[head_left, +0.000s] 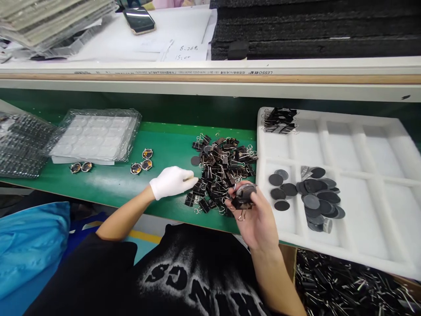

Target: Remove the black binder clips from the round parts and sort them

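Observation:
My left hand [174,182], in a white glove with bare fingertips showing, is at the left edge of a heap of black binder clips [223,169]. Its thumb and fingers are drawn together in a pinch beside the clips; whatever lies between the tips is too small to make out. My bare right hand [258,215] is raised at the heap's near right side. Between its thumb and fingers is a round black disc [246,192], with a binder clip [242,205] at its lower edge. Part of both is hidden by the fingers.
To the right, a white compartment tray [348,169] bears loose dark discs [319,197] and a cluster of clips [279,120]. Clear plastic trays [95,136] and small round metal-rimmed pieces [146,164] lie left. A shelf edge [197,87] crosses behind; more clips [345,285] fill a box below.

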Available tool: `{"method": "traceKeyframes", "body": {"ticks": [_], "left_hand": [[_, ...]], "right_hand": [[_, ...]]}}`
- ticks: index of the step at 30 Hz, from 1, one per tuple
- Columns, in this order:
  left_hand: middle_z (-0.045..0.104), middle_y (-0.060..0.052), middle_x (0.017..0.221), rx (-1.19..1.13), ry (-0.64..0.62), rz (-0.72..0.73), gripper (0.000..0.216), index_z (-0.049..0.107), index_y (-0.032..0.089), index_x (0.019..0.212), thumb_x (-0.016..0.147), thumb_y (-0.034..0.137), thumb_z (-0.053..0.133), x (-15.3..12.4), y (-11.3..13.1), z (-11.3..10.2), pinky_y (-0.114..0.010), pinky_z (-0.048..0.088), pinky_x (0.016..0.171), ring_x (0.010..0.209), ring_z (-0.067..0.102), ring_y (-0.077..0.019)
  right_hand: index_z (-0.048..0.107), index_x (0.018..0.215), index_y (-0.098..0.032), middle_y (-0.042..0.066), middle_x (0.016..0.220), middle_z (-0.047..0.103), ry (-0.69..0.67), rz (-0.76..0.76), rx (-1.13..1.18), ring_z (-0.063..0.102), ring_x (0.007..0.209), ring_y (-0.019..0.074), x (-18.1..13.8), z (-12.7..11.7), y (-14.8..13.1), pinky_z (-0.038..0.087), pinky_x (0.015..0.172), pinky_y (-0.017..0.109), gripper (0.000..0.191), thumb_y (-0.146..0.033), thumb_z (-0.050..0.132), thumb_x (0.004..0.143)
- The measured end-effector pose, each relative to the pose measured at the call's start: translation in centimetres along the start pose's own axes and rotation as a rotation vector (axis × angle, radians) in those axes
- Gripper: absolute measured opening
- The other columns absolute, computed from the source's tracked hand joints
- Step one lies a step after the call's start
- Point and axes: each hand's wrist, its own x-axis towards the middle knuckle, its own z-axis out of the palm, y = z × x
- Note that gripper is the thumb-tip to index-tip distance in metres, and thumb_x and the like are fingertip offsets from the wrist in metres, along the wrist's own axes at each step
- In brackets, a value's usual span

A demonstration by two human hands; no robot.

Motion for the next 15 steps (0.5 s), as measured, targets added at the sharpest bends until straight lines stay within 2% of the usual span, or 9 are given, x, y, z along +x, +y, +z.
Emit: {"method": "traceKeyframes", "body": {"ticks": [2, 3, 5, 7, 10, 12, 13, 15], "left_hand": [[0.031, 0.006, 0.053, -0.189, 0.07, -0.016, 0.048, 0.037, 0.019, 0.058, 0.1, 0.039, 0.049, -0.2, 0.7, -0.5, -0.026, 0.022, 0.054, 0.051, 0.029, -0.0087], [0.032, 0.006, 0.054, -0.265, 0.123, -0.019, 0.047, 0.036, 0.019, 0.058, 0.1, 0.037, 0.049, -0.3, 1.2, -0.8, -0.025, 0.024, 0.054, 0.052, 0.031, -0.0081], [0.035, 0.006, 0.056, -0.358, 0.242, 0.021, 0.045, 0.038, 0.018, 0.059, 0.1, 0.033, 0.051, -0.8, 2.6, -1.4, -0.024, 0.027, 0.055, 0.054, 0.034, -0.0073], [0.038, 0.006, 0.057, -0.388, 0.294, 0.137, 0.042, 0.041, 0.018, 0.06, 0.099, 0.029, 0.052, -1.2, 4.1, -1.8, -0.023, 0.029, 0.055, 0.054, 0.034, -0.0069], [0.041, 0.007, 0.054, -0.387, 0.323, 0.271, 0.034, 0.045, 0.018, 0.061, 0.094, 0.024, 0.053, -1.6, 5.5, -2.1, -0.023, 0.03, 0.053, 0.052, 0.034, -0.0068], [0.039, 0.007, 0.051, -0.383, 0.336, 0.25, 0.031, 0.043, 0.019, 0.059, 0.085, 0.026, 0.059, -1.7, 5.8, -2.2, -0.023, 0.028, 0.051, 0.049, 0.032, -0.0067], [0.038, 0.008, 0.05, -0.389, 0.311, 0.223, 0.032, 0.042, 0.019, 0.058, 0.08, 0.028, 0.063, -1.7, 5.8, -2.2, -0.023, 0.028, 0.049, 0.048, 0.032, -0.0065], [0.037, 0.008, 0.047, -0.423, 0.183, 0.19, 0.036, 0.041, 0.019, 0.055, 0.074, 0.033, 0.068, -1.6, 5.8, -2.3, -0.022, 0.026, 0.047, 0.047, 0.031, -0.006]], "right_hand": [[0.076, 0.105, -0.028, 0.003, 0.093, 0.074, -0.055, 0.064, -0.134, 0.069, 0.082, 0.0186, -0.1, 0.1, 0.2, 0.06, 0.069, 0.03, 0.027, -0.046, 0.08, 0.085], [0.077, 0.105, -0.027, 0.005, 0.099, 0.076, -0.08, 0.069, -0.208, 0.07, 0.084, 0.019, -0.1, 0.2, 0.3, 0.061, 0.072, 0.031, 0.027, -0.045, 0.08, 0.086], [0.079, 0.101, -0.026, 0.008, 0.126, 0.073, -0.143, 0.032, -0.347, 0.071, 0.1, 0.0224, -0.1, 0.5, 0.5, 0.06, 0.085, 0.035, 0.024, -0.045, 0.081, 0.086], [0.081, 0.099, -0.026, 0.009, 0.138, 0.068, -0.233, -0.014, -0.447, 0.069, 0.113, 0.0257, 0.0, 0.8, 0.7, 0.058, 0.094, 0.039, 0.022, -0.044, 0.081, 0.086], [0.082, 0.097, -0.027, 0.007, 0.115, 0.076, -0.308, -0.083, -0.477, 0.071, 0.101, 0.0237, 0.1, 1.1, 0.5, 0.061, 0.085, 0.037, 0.016, -0.039, 0.081, 0.086], [0.082, 0.097, -0.028, 0.005, 0.102, 0.077, -0.331, -0.143, -0.461, 0.071, 0.09, 0.0199, 0.2, 1.0, 0.0, 0.06, 0.077, 0.032, 0.011, -0.033, 0.08, 0.088], [0.082, 0.097, -0.029, 0.004, 0.099, 0.076, -0.353, -0.164, -0.463, 0.07, 0.086, 0.0181, 0.2, 0.9, -0.3, 0.059, 0.073, 0.029, 0.009, -0.03, 0.079, 0.088], [0.081, 0.098, -0.03, 0.002, 0.095, 0.074, -0.402, -0.18, -0.492, 0.067, 0.081, 0.0155, 0.1, 0.6, -0.9, 0.056, 0.068, 0.026, 0.01, -0.027, 0.077, 0.089]]}}
